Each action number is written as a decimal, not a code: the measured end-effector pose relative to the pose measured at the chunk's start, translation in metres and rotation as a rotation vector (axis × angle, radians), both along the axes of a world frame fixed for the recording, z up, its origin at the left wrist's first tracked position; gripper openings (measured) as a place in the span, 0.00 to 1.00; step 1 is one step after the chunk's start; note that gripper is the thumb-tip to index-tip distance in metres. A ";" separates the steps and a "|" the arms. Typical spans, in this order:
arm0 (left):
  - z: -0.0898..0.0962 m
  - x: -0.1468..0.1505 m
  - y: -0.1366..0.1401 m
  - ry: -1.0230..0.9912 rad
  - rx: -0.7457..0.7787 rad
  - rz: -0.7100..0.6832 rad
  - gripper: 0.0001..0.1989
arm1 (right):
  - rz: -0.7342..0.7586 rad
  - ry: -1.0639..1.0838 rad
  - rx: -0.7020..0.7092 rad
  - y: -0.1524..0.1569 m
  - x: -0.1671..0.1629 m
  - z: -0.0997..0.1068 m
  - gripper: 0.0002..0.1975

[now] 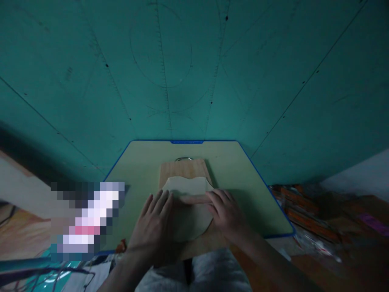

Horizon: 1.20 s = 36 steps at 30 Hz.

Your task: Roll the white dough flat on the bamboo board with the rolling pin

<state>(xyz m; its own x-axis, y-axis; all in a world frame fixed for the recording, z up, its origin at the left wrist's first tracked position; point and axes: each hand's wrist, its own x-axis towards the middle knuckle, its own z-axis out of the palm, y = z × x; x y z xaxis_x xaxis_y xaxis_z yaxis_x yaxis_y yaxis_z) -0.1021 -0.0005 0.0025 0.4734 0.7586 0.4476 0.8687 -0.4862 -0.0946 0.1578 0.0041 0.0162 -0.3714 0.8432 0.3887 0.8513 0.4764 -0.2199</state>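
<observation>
A wooden rolling pin [193,199] lies crosswise on a wide, flat sheet of pale dough [190,221]. My left hand [156,217] rests over the pin's left end, its fingers pointing forward and hiding that end. Over the right end lies my right hand [226,209], with the fingers bent across it. The dough spreads beyond the pin on both the far and near sides and hangs past the edges of a wooden cutting board [184,167]. A metal handle [184,158] shows at the board's far end.
The board lies on a pale table [146,156] with a blue rim, against a green wall [188,81] with drawn lines. A blurred-out bright object [94,219] is at the left. Orange-brown packages [304,211] lie right of the table; cables [45,271] show lower left.
</observation>
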 end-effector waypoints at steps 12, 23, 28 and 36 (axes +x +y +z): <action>0.016 -0.010 -0.042 -0.220 -0.079 -0.054 0.12 | -0.087 0.099 0.032 -0.030 -0.014 0.001 0.14; 0.036 0.026 0.080 -0.069 -0.289 0.340 0.28 | -0.300 -0.102 -0.146 0.076 -0.033 0.032 0.22; 0.028 0.023 0.034 -0.093 -0.124 0.229 0.32 | -0.190 -0.173 -0.091 0.031 -0.027 0.021 0.26; 0.038 0.025 0.074 -0.029 -0.280 0.221 0.26 | -0.180 -0.160 -0.170 0.077 -0.030 0.026 0.27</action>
<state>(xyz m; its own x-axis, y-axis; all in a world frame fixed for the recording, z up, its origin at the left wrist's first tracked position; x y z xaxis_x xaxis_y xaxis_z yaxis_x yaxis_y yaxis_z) -0.0770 0.0732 0.0403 0.2740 0.9366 0.2186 0.9562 -0.2896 0.0424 0.1273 0.0811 0.0424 -0.2552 0.9492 0.1843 0.9491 0.2823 -0.1396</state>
